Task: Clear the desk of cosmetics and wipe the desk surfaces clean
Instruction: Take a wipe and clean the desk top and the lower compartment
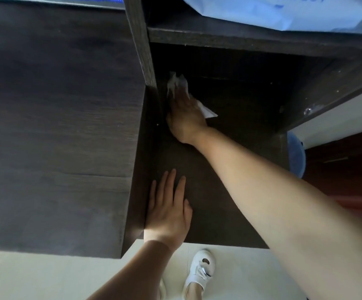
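My right hand (185, 120) reaches deep into the dark lower shelf (229, 169) and presses a white wipe (176, 83) against the shelf's back left corner; wipe ends stick out past the fingers and beside the palm. My left hand (168, 211) lies flat with fingers spread on the front left of the same shelf, holding nothing. The higher dark wood desk top (56, 126) fills the left. No cosmetics are in sight.
An upright panel (140, 40) separates the desk top from the shelf unit. A light blue bag (284, 11) lies on the upper shelf. A blue round object (297, 154) sits beside the shelf's right wall. White shoes (199, 271) stand on pale floor below.
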The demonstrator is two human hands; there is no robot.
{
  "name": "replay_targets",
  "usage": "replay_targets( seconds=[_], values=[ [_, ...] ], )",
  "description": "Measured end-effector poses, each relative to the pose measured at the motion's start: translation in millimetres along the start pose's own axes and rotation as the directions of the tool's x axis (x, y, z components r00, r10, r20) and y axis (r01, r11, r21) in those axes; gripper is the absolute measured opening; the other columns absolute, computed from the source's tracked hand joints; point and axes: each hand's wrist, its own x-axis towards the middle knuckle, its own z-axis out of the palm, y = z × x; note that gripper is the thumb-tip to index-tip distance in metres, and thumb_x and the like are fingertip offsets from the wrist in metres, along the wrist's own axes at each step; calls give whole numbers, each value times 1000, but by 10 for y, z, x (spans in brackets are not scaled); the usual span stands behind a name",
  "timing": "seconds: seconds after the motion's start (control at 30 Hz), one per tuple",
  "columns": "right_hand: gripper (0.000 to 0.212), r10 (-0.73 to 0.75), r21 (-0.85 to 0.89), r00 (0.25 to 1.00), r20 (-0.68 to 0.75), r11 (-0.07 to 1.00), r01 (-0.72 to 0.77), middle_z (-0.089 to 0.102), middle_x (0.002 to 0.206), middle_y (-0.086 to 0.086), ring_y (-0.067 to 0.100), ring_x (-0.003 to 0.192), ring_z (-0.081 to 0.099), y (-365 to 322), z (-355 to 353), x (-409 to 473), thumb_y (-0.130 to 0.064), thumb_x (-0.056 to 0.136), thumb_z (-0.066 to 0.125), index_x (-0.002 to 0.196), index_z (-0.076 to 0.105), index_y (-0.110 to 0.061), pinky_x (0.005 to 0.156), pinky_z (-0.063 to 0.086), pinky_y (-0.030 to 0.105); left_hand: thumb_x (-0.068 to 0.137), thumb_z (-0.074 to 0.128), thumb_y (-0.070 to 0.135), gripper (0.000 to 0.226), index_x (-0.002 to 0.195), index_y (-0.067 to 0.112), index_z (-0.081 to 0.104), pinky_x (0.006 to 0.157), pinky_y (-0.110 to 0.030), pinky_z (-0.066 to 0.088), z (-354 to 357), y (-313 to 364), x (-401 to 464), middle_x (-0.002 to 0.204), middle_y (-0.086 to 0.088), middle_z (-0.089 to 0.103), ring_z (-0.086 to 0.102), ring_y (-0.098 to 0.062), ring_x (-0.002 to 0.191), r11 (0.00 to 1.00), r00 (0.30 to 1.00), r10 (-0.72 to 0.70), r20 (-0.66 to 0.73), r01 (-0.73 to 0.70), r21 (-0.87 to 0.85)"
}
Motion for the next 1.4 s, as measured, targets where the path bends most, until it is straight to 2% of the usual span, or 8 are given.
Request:
replay_targets(
  seconds=[0.2, 0.3, 0.4, 0.53, 0.73, 1.0, 1.17, 1.4],
  values=[
    [52, -27, -54, 999, 19, 998, 28, 9, 158, 5, 22, 144, 8, 710, -374, -8, -21, 99, 30, 148, 13, -18, 116, 9, 36, 86, 33, 26, 47, 129, 9, 39, 112, -39, 8, 6, -1, 7, 138, -17, 45, 27, -26, 132, 1000, 1000, 2, 15, -2, 4],
    [52, 274, 21, 959, -69, 962, -273, 4, 158, 10, 23, 145, 5, 960, -365, -291, -22, 100, 28, 148, 9, -13, 117, 7, 35, 85, 33, 25, 47, 128, 8, 41, 112, -39, 7, -9, 10, 6, 136, -18, 48, 28, -26, 130, 1000, 1000, -13, -2, 13, -23],
    [55, 600, 86, 795, -85, 800, -594, -2, 158, 12, 27, 145, 4, 1145, -407, -343, -26, 100, 26, 147, 4, -9, 115, 16, 42, 84, 33, 25, 47, 127, 8, 41, 111, -39, 8, -2, 9, 14, 134, -18, 49, 29, -26, 129, 999, 1000, -10, -9, 10, -36],
    [59, 720, 59, 694, 9, 692, -719, -12, 156, 14, 29, 144, -8, 1086, -447, -75, -32, 99, 18, 146, -7, -6, 115, 8, 43, 85, 33, 25, 47, 129, 9, 39, 111, -40, 10, 8, 1, 10, 136, -17, 48, 28, -25, 130, 999, 1000, -1, -6, 1, -35],
    [61, 461, 83, 875, -150, 887, -454, -3, 156, 20, 30, 145, -1, 1053, -245, -906, -36, 99, 25, 147, 5, -4, 118, 9, 40, 85, 34, 25, 47, 129, 9, 40, 111, -40, 10, 18, -7, 20, 137, -17, 47, 28, -26, 131, 1000, 1000, 4, -2, -4, -30],
    [62, 284, -16, 955, -84, 958, -286, -4, 157, 14, 25, 145, -5, 968, -69, -1481, -36, 98, 29, 147, 3, -9, 118, 2, 38, 85, 33, 25, 47, 127, 6, 42, 109, -44, 16, 9, 6, 13, 135, -19, 48, 28, -27, 129, 1000, 999, 23, -31, -23, 7],
    [58, 423, 69, 885, -196, 906, -418, 2, 157, 17, 27, 145, 0, 1024, -55, -1150, -35, 99, 27, 147, 8, -8, 119, 7, 41, 85, 32, 25, 49, 126, 4, 47, 109, -42, 11, 5, -9, 16, 135, -21, 47, 26, -27, 129, 999, 999, 30, -38, -29, 23],
    [66, 408, -23, 908, -97, 911, -412, 5, 156, 16, 26, 145, 1, 826, 177, -2514, -47, 94, 14, 146, 12, -6, 117, 7, 41, 86, 29, 28, 51, 128, 6, 46, 112, -40, 10, -22, -9, 2, 137, -17, 46, 35, -29, 130, 998, 1000, 8, 23, -10, 59]
  ],
)
